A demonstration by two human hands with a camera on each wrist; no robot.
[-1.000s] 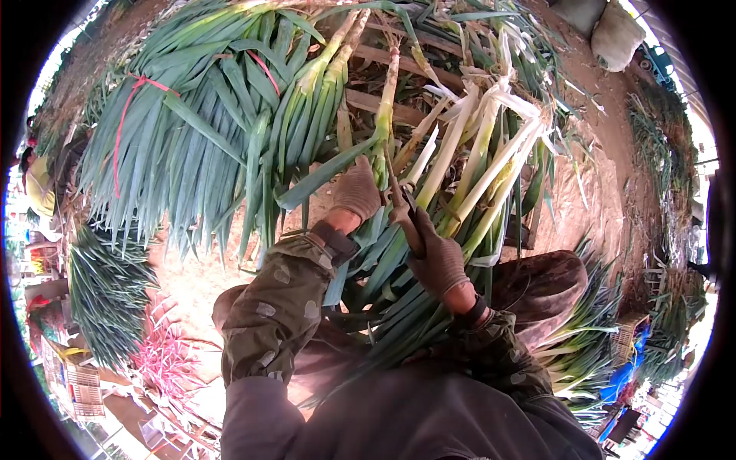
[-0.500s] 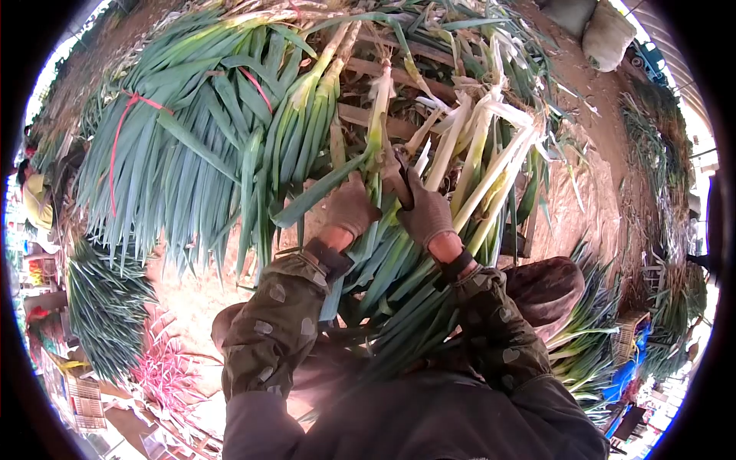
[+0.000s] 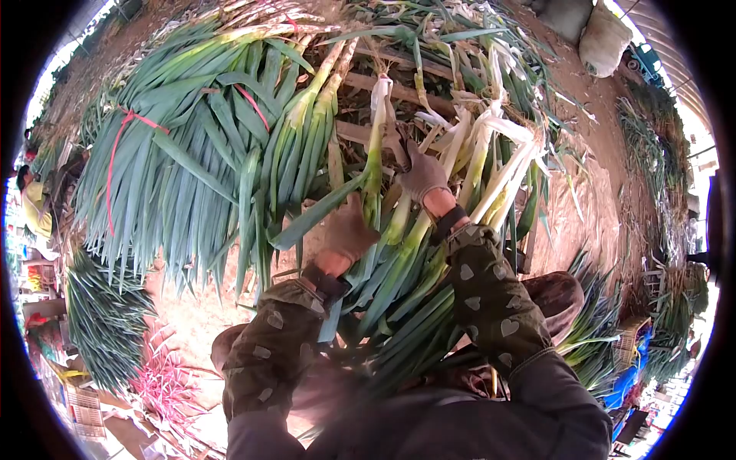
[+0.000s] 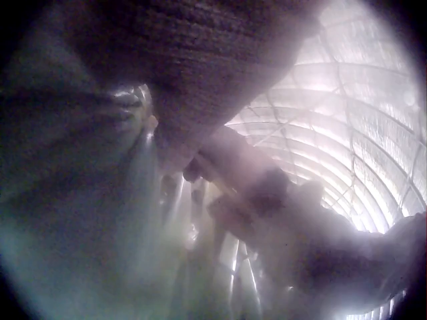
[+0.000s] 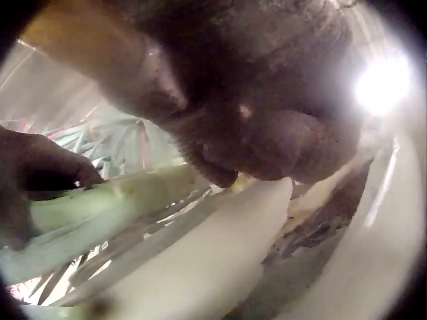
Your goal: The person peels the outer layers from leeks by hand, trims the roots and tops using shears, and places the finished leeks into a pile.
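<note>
Left hand [image 3: 349, 230] grips leek stalk [image 3: 373, 165]; right hand [image 3: 424, 176] holds dark tool [image 3: 402, 153] just beside it

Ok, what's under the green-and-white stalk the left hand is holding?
Wooden slats show on both sides of the stalk near its upper end, seemingly running beneath it. Whatever lies directly under it, or behind the left hand, is covered.

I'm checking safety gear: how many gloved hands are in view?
2: the left hand grips a green stalk; the right hand, farther forward, holds a dark tool. The background person in yellow may have others, too small to tell.
</note>
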